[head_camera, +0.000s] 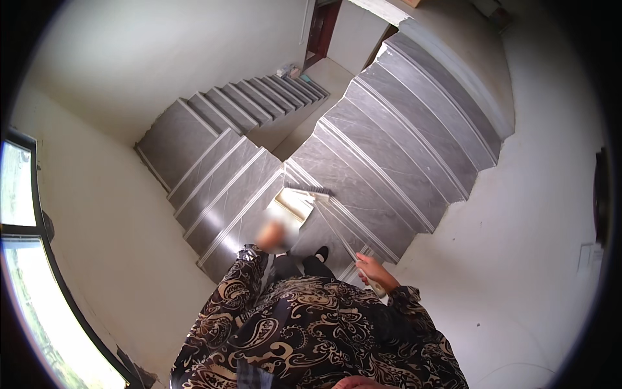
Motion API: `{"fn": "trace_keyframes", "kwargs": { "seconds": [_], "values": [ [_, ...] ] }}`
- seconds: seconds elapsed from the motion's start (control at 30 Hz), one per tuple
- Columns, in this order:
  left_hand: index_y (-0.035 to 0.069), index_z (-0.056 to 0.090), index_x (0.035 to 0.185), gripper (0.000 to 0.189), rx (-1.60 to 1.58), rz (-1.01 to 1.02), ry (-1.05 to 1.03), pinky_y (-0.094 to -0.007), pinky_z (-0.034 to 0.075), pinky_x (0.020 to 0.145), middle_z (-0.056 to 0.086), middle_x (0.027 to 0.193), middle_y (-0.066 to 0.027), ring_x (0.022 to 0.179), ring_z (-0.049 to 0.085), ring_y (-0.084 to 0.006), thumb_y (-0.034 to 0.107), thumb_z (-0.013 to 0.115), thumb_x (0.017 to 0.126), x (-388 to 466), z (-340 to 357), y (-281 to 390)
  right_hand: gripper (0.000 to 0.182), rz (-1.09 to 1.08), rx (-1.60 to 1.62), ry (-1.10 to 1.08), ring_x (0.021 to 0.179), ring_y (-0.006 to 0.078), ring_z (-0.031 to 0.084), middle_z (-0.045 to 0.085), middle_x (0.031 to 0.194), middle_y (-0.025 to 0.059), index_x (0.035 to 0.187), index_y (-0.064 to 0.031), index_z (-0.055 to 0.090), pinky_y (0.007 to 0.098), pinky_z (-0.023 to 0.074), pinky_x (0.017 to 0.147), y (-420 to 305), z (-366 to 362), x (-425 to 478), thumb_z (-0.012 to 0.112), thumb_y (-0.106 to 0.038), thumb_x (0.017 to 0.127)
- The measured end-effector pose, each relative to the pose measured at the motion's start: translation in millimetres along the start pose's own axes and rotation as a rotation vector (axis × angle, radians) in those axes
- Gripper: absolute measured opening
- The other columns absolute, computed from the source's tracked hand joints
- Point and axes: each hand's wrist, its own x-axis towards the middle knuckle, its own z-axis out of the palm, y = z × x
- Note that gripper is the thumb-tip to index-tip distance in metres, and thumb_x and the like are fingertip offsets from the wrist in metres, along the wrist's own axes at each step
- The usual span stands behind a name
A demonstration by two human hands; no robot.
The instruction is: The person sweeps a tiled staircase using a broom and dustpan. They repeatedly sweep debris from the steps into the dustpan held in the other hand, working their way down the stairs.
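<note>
My right hand (pixel 376 272) is closed around the pale grip of a long-handled broom (pixel 340 233). Its thin shaft runs up and left to a broom head (pixel 320 196) with grey bristles, at the edge of the stair landing. Just below that head is a cream dustpan (pixel 296 205), its open side facing the bristles and a toothed comb strip across it. My left hand (pixel 271 235) is at the dustpan's near end and seems to grip its handle. A blur covers this hand, so the fingers and handle are hidden.
Grey tiled steps with white edge strips lie on the left (pixel 228 180) and right (pixel 403 131). A gap (pixel 296 136) opens between the flights. White walls stand on both sides, with a window (pixel 53 311) at left. My black shoe (pixel 321 254) stands on the landing.
</note>
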Motion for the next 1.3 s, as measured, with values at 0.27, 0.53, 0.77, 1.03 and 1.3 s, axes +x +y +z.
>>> {"fn": "trace_keyframes", "kwargs": {
  "seconds": [0.27,0.53,0.77,1.03,1.3],
  "values": [
    [-0.004,0.062,0.087,0.034,-0.039,-0.116,-0.05,-0.0478,0.05,0.069,0.063,0.079,-0.0267,0.079,0.062,-0.0445,0.029,0.068,0.079,-11.4,-11.7,36.3,0.057,-0.128,0.123,0.088,0.046,0.0119,0.046,0.052,0.066,0.0051,0.145,-0.0136,0.033,0.0274,0.0398,0.041,14.6,-15.9,-36.4,0.053,-0.021,0.092],
    [0.0,0.063,0.09,0.035,-0.014,-0.097,-0.145,-0.0493,0.05,0.073,0.064,0.082,-0.0263,0.083,0.062,-0.0441,0.033,0.066,0.08,-17.9,22.3,58.2,0.062,-0.06,0.208,0.271,0.044,0.0131,0.046,0.05,0.062,0.0037,0.149,-0.0155,0.024,0.0302,0.0412,0.04,11.4,4.6,79.0,0.05,-0.021,0.092],
    [-0.001,0.063,0.087,0.034,-0.099,0.163,-0.201,-0.0498,0.05,0.07,0.063,0.079,-0.0281,0.08,0.062,-0.045,0.032,0.065,0.081,-17.5,77.6,-32.6,0.058,-0.038,0.252,0.104,0.046,0.0105,0.044,0.05,0.067,0.0024,0.147,-0.0144,0.031,0.0261,0.0401,0.042,51.9,-7.6,-29.9,0.05,-0.022,0.093],
    [-0.002,0.061,0.087,0.03,-0.154,0.258,-0.261,-0.0484,0.049,0.066,0.063,0.078,-0.0265,0.077,0.061,-0.0451,0.028,0.064,0.082,-15.9,71.0,2.5,0.053,-0.063,0.318,0.24,0.046,0.0092,0.043,0.05,0.067,0.0026,0.145,-0.0166,0.036,0.0249,0.0389,0.041,83.9,0.5,-78.1,0.051,-0.025,0.095],
    [-0.002,0.062,0.085,0.033,-0.044,0.228,-0.334,-0.0461,0.05,0.064,0.063,0.075,-0.0243,0.074,0.063,-0.0424,0.031,0.064,0.081,-17.5,81.6,6.6,0.058,-0.099,0.409,0.348,0.048,0.0112,0.045,0.049,0.065,0.0032,0.147,-0.0152,0.029,0.0281,0.0408,0.043,75.3,17.1,23.3,0.049,-0.022,0.094]
  ]
}}
